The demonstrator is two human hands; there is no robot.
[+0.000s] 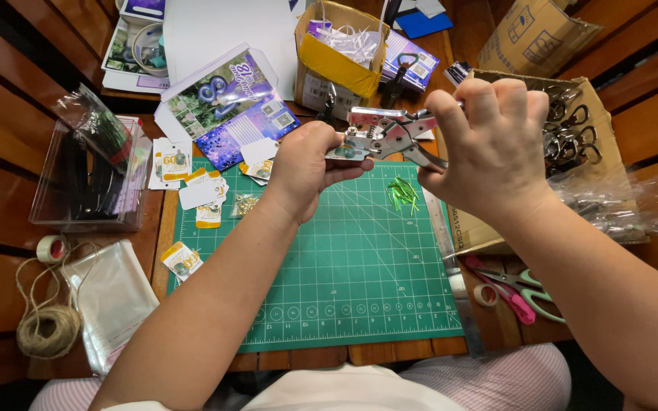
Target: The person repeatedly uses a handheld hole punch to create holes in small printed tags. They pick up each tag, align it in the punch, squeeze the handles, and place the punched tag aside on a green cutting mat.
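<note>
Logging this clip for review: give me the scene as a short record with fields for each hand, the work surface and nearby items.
left hand: left hand pinches a small card piece at the punch's head
right hand: right hand wraps the handles of the metal punch pliers
surface: green cutting mat on a wooden table
on mat: pile of green strips, small printed cards
right of mat: metal ruler, pink scissors
left of mat: twine ball, clear box

The wooden tabletop [138, 243] carried a green cutting mat [359, 281] at centre. A twine ball [47, 331], clear bags [108, 301] and a tape roll [52, 249] lay at 8 o'clock. Scissors [523, 293] lay at 4 o'clock, a clear bin [89, 179] at 10 o'clock.
</note>
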